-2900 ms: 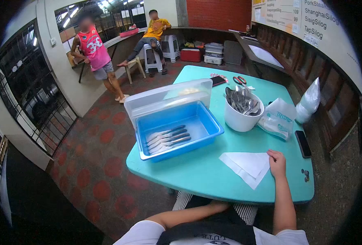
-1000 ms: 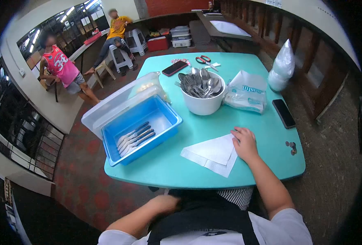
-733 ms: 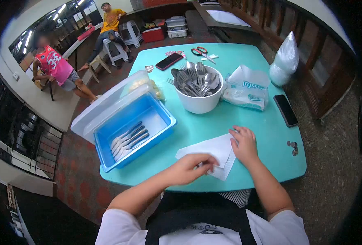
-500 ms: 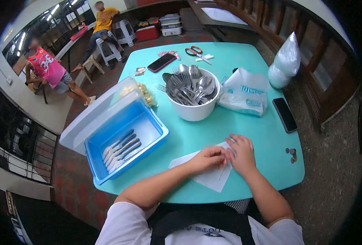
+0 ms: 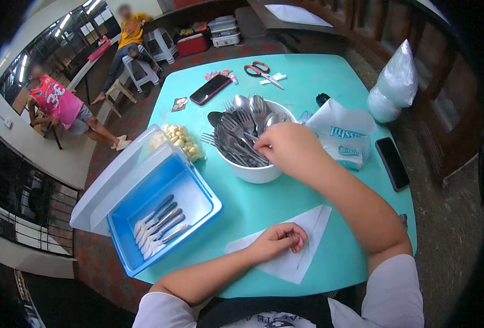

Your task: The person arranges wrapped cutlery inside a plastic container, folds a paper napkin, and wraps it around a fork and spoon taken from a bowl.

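Observation:
A white bowl [image 5: 253, 174] full of metal forks and spoons [image 5: 236, 128] stands mid-table. My right hand [image 5: 291, 145] reaches over its near right side, fingertips pinched among the cutlery; which piece they grip is hidden. My left hand [image 5: 283, 239] rests on a white paper napkin [image 5: 313, 232], its fingers loosely curled with nothing visible in them. The napkin lies flat, with a corner toward me. To the left, a blue plastic box [image 5: 209, 205] holds several utensils with white-wrapped ends [image 5: 157, 227], side by side. Its clear lid [image 5: 108, 186] leans open.
A bag of peeled garlic-like pieces [image 5: 182, 141] sits behind the box. Farther back are a phone [image 5: 210, 89] and scissors [image 5: 264, 74]. On the right lie a tissue pack [image 5: 343, 134], another phone [image 5: 392, 164] and a tall plastic bag [image 5: 392, 90]. Two people are across the room.
My right hand has left the napkin and moved up and forward to the cutlery bowl. My left hand stays on the napkin, now apart from the right. The view has shifted slightly.

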A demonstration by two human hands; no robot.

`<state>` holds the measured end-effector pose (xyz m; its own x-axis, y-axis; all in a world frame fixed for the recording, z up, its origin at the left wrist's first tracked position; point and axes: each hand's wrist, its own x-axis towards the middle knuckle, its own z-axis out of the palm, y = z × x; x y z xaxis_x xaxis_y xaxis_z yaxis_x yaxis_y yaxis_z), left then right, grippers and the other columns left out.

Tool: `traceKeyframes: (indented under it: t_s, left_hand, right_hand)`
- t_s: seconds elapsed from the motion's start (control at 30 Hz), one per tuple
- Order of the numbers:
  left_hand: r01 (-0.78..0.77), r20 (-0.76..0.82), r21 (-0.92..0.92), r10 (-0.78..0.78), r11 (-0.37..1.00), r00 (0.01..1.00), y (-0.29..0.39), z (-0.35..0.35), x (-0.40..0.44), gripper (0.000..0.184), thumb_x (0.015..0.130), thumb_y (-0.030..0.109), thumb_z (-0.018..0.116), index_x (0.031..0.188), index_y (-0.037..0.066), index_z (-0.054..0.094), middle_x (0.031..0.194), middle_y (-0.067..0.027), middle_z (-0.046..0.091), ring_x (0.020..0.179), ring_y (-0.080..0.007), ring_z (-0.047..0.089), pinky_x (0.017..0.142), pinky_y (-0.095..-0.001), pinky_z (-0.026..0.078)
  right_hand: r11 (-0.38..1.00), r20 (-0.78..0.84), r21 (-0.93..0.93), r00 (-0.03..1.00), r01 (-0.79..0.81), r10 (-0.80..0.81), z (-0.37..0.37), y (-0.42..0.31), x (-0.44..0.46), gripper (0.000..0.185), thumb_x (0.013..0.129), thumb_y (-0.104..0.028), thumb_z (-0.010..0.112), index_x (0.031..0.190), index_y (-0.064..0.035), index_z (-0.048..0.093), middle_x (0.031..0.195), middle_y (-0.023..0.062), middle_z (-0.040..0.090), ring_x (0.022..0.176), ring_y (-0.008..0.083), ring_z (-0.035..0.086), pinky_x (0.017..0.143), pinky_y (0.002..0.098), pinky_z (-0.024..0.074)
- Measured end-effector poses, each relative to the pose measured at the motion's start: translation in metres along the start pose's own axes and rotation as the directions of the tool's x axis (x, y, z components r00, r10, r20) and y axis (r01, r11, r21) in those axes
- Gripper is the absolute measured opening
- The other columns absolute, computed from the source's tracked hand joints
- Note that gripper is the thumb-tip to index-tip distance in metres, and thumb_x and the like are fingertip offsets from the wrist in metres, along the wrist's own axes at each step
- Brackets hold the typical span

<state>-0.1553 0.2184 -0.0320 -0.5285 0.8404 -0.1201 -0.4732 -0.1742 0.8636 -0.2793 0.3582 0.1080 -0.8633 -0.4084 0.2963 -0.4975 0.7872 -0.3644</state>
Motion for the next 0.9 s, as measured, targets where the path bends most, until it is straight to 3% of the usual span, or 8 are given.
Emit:
traceKeyframes:
  t_s: [0.33, 0.43, 0.53, 0.57, 0.67, 0.77, 0.87, 0.9]
  left_hand:
    - [-0.014, 0.01, -0.019, 0.014, 1.0, 1.0, 0.003, 0.004, -0.004, 0.016, 0.099, 0.006, 0.048, 0.109, -0.001, 0.058, 0.093, -0.0045, 0.06, 0.085, -0.0116, 0.056, 0.079, -0.0273, 0.047]
    - [-0.024, 0.022, -0.03, 0.024, 0.999, 0.999, 0.004, 0.002, -0.004, 0.015, 0.098, 0.006, 0.05, 0.109, -0.001, 0.058, 0.095, -0.0061, 0.06, 0.086, -0.0125, 0.056, 0.08, -0.028, 0.047]
    - [-0.021, 0.016, -0.032, 0.022, 0.999, 1.0, 0.003, 0.003, -0.004, 0.015, 0.098, 0.006, 0.049, 0.108, -0.001, 0.058, 0.094, -0.0056, 0.061, 0.085, -0.0121, 0.056, 0.079, -0.0273, 0.047]
    - [-0.023, 0.016, -0.032, 0.023, 0.999, 1.0, 0.002, 0.002, -0.003, 0.015, 0.098, 0.006, 0.049, 0.108, 0.0, 0.058, 0.093, -0.0051, 0.061, 0.085, -0.0119, 0.056, 0.078, -0.027, 0.046]
    - [-0.029, 0.032, -0.036, 0.03, 0.999, 0.999, 0.002, 0.001, -0.002, 0.014, 0.099, 0.007, 0.049, 0.107, 0.0, 0.058, 0.094, -0.005, 0.061, 0.085, -0.0119, 0.056, 0.078, -0.0268, 0.047]
    - [-0.034, 0.034, -0.018, 0.035, 0.999, 0.999, 0.002, 0.001, -0.002, 0.014, 0.099, 0.008, 0.049, 0.108, 0.0, 0.058, 0.094, -0.0048, 0.06, 0.085, -0.012, 0.057, 0.078, -0.0268, 0.047]
    - [-0.052, 0.056, -0.04, 0.054, 0.998, 0.997, -0.009, -0.002, 0.0, 0.015, 0.098, 0.008, 0.05, 0.108, 0.0, 0.058, 0.091, -0.0042, 0.061, 0.083, -0.0116, 0.057, 0.076, -0.0265, 0.047]
    - [-0.074, 0.068, -0.041, 0.077, 0.996, 0.995, -0.011, -0.006, 0.004, 0.015, 0.098, 0.008, 0.05, 0.108, 0.001, 0.058, 0.09, -0.0041, 0.061, 0.082, -0.0114, 0.057, 0.075, -0.0263, 0.047]
  right_hand:
    - [0.99, 0.125, -0.102, 0.986, -0.097, 0.109, 0.025, -0.013, 0.039, 0.009, 0.075, -0.014, 0.068, 0.078, -0.0069, 0.073, 0.082, 0.0146, 0.071, 0.077, 0.0317, 0.069, 0.072, 0.0433, 0.0542]
    - [0.995, -0.027, 0.066, 0.997, -0.071, 0.073, 0.025, -0.008, 0.04, 0.012, 0.083, -0.015, 0.064, 0.083, -0.0036, 0.068, 0.083, 0.0153, 0.07, 0.077, 0.0318, 0.069, 0.071, 0.0426, 0.053]
    - [0.922, -0.254, 0.38, 0.95, -0.075, 0.182, 0.021, -0.006, 0.052, 0.014, 0.091, -0.015, 0.058, 0.092, -0.0024, 0.062, 0.081, 0.014, 0.069, 0.078, 0.0289, 0.068, 0.07, 0.0399, 0.0517]
    - [0.857, -0.209, 0.509, 0.954, -0.083, 0.216, 0.016, -0.006, 0.054, 0.017, 0.096, -0.016, 0.054, 0.104, -0.0028, 0.061, 0.08, 0.0122, 0.068, 0.08, 0.0251, 0.068, 0.071, 0.0375, 0.0508]
    - [0.831, -0.269, 0.554, 0.957, 0.058, 0.112, 0.034, 0.002, 0.066, 0.023, 0.094, -0.02, 0.06, 0.109, -0.003, 0.062, 0.079, 0.0088, 0.066, 0.077, 0.0187, 0.064, 0.069, 0.0333, 0.049]
    - [0.803, 0.048, 0.593, 0.999, -0.047, 0.023, 0.028, -0.014, 0.058, 0.027, 0.09, -0.022, 0.067, 0.112, -0.0044, 0.065, 0.078, 0.0053, 0.063, 0.072, 0.0145, 0.06, 0.068, 0.0307, 0.0474]
    - [0.889, 0.083, 0.456, 0.993, 0.039, -0.086, 0.029, -0.013, 0.069, 0.027, 0.087, -0.021, 0.071, 0.108, -0.0048, 0.068, 0.076, 0.0021, 0.061, 0.071, 0.0108, 0.056, 0.067, 0.028, 0.0464]
    - [0.84, 0.099, 0.542, 0.991, 0.024, -0.092, 0.033, -0.009, 0.076, 0.024, 0.085, -0.019, 0.073, 0.104, -0.0055, 0.069, 0.076, 0.001, 0.061, 0.07, 0.0105, 0.054, 0.064, 0.0294, 0.0446]
